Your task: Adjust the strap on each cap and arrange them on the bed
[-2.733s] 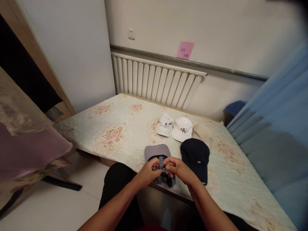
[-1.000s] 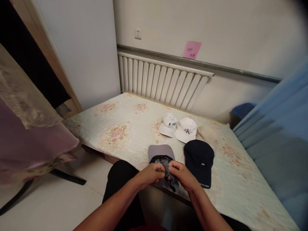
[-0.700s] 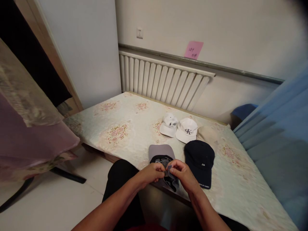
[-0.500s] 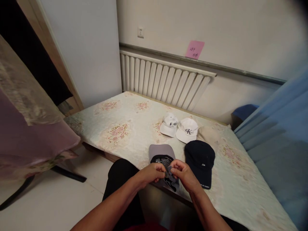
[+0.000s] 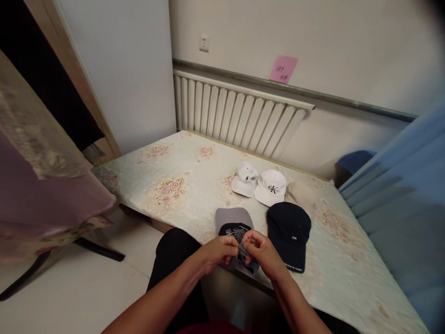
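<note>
A grey cap [image 5: 233,216] lies upside down at the bed's front edge, its dark inside and printed lining facing up. Over its back end, my left hand [image 5: 222,250] pinches the cap's grey strap from the left. My right hand [image 5: 259,251] grips the same strap from the right, fingertips almost touching the left ones. The strap is mostly hidden by my fingers. Just right of my right hand lies a dark navy cap [image 5: 289,232]. Behind are a white cap with a small dark emblem [image 5: 245,180] and a white CK cap [image 5: 271,188].
A beige cloth-like item [image 5: 301,194] lies behind the navy cap on the flowered bed cover [image 5: 194,185]. A radiator [image 5: 236,113] runs along the wall. Draped clothes [image 5: 45,171] hang at left; a blue curtain [image 5: 399,185] hangs at right.
My right hand has shifted slightly left and its fingers have closed in against my left fingertips, covering more of the strap. The other caps stay where they were.
</note>
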Action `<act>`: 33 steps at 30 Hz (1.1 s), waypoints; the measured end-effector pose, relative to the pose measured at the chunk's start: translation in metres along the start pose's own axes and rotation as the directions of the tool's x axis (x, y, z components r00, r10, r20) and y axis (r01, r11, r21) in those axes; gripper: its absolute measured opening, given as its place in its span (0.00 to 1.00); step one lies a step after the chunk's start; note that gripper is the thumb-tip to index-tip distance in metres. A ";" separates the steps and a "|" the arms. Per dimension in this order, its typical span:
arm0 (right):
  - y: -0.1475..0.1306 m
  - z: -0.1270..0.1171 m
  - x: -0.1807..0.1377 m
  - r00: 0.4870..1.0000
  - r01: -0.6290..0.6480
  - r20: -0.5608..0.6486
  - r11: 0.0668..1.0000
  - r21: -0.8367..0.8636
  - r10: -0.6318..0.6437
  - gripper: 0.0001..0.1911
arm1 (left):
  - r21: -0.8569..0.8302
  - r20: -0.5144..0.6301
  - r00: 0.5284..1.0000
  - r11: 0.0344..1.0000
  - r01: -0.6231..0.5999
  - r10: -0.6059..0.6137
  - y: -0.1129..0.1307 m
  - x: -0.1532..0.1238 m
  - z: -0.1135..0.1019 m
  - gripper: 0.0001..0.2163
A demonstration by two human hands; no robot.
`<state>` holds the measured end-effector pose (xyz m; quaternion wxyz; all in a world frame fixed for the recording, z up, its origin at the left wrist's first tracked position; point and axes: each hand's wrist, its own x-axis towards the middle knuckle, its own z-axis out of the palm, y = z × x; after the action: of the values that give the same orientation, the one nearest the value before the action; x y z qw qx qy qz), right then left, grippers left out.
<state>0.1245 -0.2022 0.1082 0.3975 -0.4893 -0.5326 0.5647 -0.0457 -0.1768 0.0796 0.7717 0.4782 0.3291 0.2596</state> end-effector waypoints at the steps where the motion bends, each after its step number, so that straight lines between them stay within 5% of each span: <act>1: 0.001 0.001 0.000 1.000 0.002 -0.008 1.000 0.009 -0.002 0.06 | -0.013 -0.001 1.000 1.000 0.001 -0.001 -0.001 0.000 0.000 0.06; 33: 0.007 -0.001 0.003 0.998 -0.036 -0.048 0.986 -0.166 0.028 0.03 | -0.108 -0.011 0.999 0.993 0.048 -0.049 -0.007 0.007 0.005 0.10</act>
<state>0.1253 -0.1999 0.1011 0.3581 -0.5419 -0.5609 0.5134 -0.0366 -0.1779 0.0736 0.8002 0.4261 0.3314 0.2613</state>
